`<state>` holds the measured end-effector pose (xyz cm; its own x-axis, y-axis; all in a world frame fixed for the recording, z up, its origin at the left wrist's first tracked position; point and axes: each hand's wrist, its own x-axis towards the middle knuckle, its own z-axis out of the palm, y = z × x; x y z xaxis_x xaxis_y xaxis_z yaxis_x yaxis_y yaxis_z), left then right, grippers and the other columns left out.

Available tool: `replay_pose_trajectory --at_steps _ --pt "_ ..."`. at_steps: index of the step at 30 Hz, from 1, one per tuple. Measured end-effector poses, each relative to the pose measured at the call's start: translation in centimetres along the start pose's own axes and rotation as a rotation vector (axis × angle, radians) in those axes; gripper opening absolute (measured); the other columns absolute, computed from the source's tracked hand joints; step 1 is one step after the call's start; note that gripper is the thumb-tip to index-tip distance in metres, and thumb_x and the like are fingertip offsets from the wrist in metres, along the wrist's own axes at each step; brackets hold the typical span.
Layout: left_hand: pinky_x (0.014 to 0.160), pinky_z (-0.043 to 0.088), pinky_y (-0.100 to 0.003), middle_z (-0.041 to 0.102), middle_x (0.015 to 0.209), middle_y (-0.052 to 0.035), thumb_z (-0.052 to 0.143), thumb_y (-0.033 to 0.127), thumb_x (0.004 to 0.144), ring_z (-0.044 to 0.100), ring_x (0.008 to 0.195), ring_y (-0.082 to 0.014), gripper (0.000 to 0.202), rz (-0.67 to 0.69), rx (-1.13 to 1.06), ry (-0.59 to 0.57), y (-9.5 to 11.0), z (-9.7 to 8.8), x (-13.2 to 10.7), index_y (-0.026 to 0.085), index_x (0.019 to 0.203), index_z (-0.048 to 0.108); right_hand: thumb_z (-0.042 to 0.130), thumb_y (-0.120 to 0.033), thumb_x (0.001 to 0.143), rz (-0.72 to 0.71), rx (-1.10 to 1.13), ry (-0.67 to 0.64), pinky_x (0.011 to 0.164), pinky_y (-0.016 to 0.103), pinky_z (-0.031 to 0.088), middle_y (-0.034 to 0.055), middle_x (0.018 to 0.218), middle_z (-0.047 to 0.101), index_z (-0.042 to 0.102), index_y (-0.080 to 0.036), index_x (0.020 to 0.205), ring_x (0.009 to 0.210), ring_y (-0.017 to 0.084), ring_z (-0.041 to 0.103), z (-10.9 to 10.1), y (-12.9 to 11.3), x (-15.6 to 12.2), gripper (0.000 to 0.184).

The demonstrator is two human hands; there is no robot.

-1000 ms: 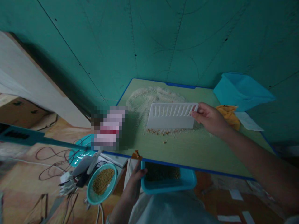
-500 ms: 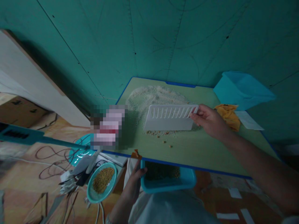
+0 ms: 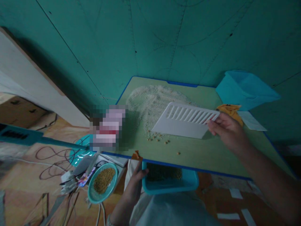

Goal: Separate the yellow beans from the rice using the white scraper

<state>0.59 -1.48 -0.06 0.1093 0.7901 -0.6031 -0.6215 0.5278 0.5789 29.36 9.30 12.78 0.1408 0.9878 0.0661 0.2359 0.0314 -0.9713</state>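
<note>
My right hand (image 3: pixel 225 128) is closed on the right end of a white slotted plastic board (image 3: pixel 181 125), which stands tilted over the table. Behind and left of it spreads a layer of pale grains (image 3: pixel 152 100). Several yellowish beans (image 3: pixel 158 140) lie loose in front of the board's left end, and a single one sits nearer the table edge. Below that edge, my left hand (image 3: pixel 136 179) grips the left rim of a turquoise tub (image 3: pixel 170 187), its thumb over the rim. Dark contents and some beans show inside the tub.
The pale green table (image 3: pixel 211 157) has a blue edge and meets a green wall. A turquoise bin (image 3: pixel 244 89), an orange cloth (image 3: pixel 231 111) and white paper (image 3: pixel 252 121) are at its right. Lower left are a turquoise basket of beans (image 3: pixel 103 182) and cables (image 3: pixel 47 166).
My right hand has moved right and slightly toward me with the slotted board, now angled differently. The beans in front have shifted, and one lies closer to the edge. My left hand stays put.
</note>
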Motion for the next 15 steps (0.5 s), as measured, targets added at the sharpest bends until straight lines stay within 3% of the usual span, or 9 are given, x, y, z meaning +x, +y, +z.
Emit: replay_pose_trajectory --at_steps 5,10,13,15 --pt "0.113 0.034 -0.042 0.074 0.122 -0.0027 0.073 0.022 0.066 0.044 0.136 -0.0328 0.055 -0.014 0.007 -0.052 0.3 0.5 -0.1 0.026 0.121 0.067 0.075 -0.036 0.073 0.092 0.016 0.137 0.042 0.025 0.031 0.0006 0.069 0.066 0.066 -0.026 0.083 0.048 0.011 0.042 -4.3 2.7 -2.4 0.017" --pt "0.108 0.04 -0.044 0.08 0.107 -0.0054 0.075 0.023 0.064 0.053 0.129 -0.0356 0.047 -0.047 0.029 -0.048 0.3 0.9 0.2 0.023 0.11 0.071 0.081 -0.042 0.067 0.238 -0.045 0.187 0.042 0.026 0.031 -0.0003 0.056 0.057 0.07 -0.028 0.081 0.048 0.013 0.041 -8.3 4.6 -4.6 0.023" --pt "0.108 0.039 -0.047 0.081 0.096 -0.005 0.076 0.026 0.064 0.053 0.128 -0.036 0.042 -0.069 0.055 -0.033 0.1 1.1 0.4 0.023 0.106 0.072 0.079 -0.045 0.069 0.337 -0.085 0.173 0.045 0.026 0.033 -0.0015 0.052 0.051 0.071 -0.028 0.081 0.051 0.014 0.042 -9.4 4.8 -5.3 0.022" --pt "0.109 0.037 -0.046 0.081 0.102 -0.0052 0.076 0.027 0.063 0.052 0.13 -0.0356 0.047 -0.067 0.053 -0.043 0.0 1.3 0.5 0.023 0.11 0.071 0.079 -0.047 0.068 0.384 -0.084 0.145 0.046 0.025 0.034 -0.0018 0.053 0.052 0.072 -0.029 0.082 0.052 0.014 0.041 -9.4 4.8 -5.4 0.024"
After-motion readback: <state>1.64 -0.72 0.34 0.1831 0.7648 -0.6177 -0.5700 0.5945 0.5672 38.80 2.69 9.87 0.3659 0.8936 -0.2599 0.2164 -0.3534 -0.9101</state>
